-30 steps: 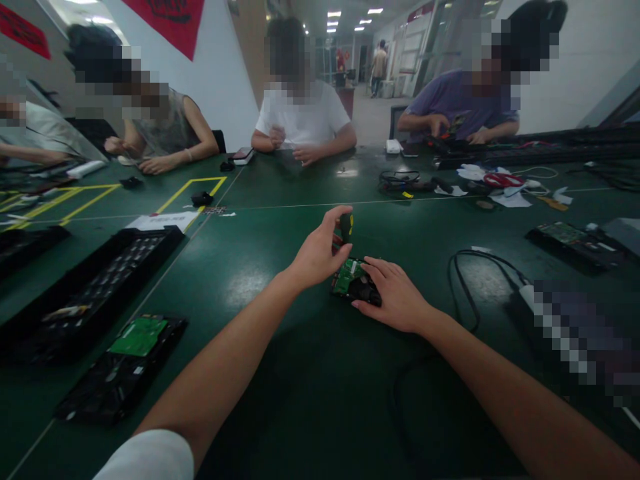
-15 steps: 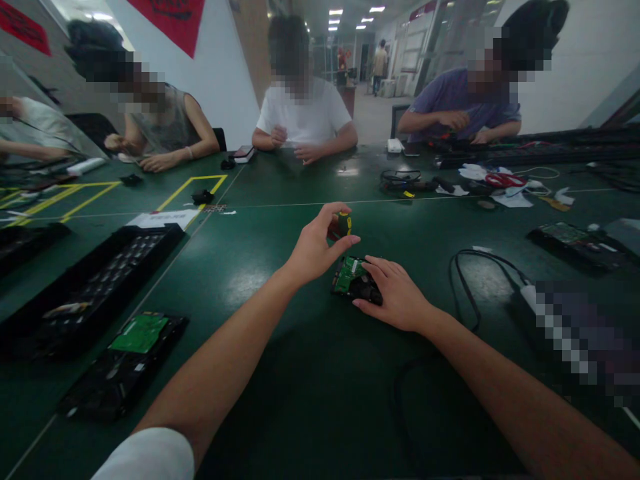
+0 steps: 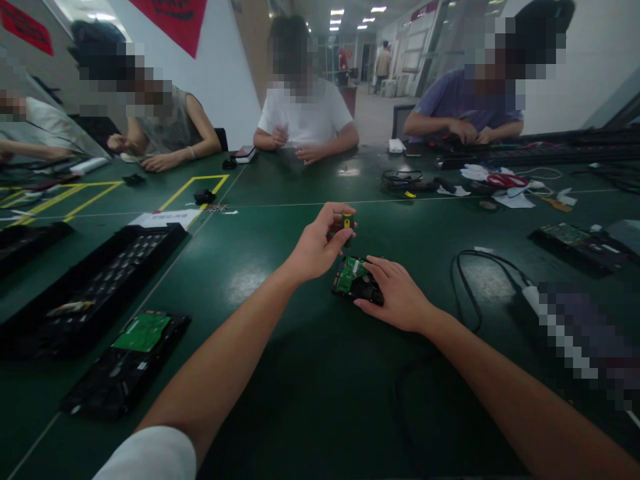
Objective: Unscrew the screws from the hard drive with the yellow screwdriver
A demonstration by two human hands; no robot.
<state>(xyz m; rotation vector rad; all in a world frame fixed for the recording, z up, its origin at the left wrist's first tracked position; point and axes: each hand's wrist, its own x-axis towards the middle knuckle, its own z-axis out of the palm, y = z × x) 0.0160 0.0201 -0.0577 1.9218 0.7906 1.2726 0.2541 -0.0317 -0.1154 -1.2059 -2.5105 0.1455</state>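
Note:
In my left hand is a short screwdriver with a dark green and yellow handle, pinched between thumb and fingers. It points down over the far edge of a hard drive, whose green circuit board faces up; whether the tip touches it I cannot tell. My right hand grips the drive's right side, fingers on top and thumb along the near edge, covering that part. A second hard drive, also board up, lies to the left of my left forearm.
A long black tray stands at the left. Another drive-like unit and a black cable are on the right. Papers and cables lie farther back. Several people sit across the green table.
My left thumb has closed onto the screwdriver handle, which now stands more upright, its lower part showing above the drive. My right hand stays on the drive.

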